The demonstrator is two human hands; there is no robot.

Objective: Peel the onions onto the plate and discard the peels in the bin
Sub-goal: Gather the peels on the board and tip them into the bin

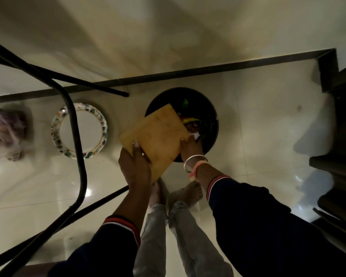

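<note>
- Dark sleeves (258, 216) with red-and-white striped cuffs are nearest, both arms reaching down and forward.
- Left hand (135, 166) grips the near left corner of a wooden cutting board (158, 130), thumb on the top face, fingers curled under.
- Right hand (190, 149) holds the board's right edge, thumb on top. The other fingers go past the edge over the bin and are partly hidden. Bangles (194, 162) on that wrist.
- Board is tilted, with its far end over the bin's left half.
- Round black bin (206, 104) stands on the floor (258, 116) just ahead of the feet, near a dark skirting strip (188, 73).
- Mixed coloured scraps (190, 122) lie inside the bin beside the board edge; can't tell if any are peels.
- Paper plate (90, 128) with a patterned rim lies flat on the floor, left of the bin and apart from it; nothing seen on its white centre.
- Black metal tube frame (76, 136) crosses in front of the plate.
- Blurred plastic bag (6, 132) sits on the floor at far left, beyond the plate; contents unclear.
- Bare feet (192, 192) and light trousers (188, 236) show below the board.
</note>
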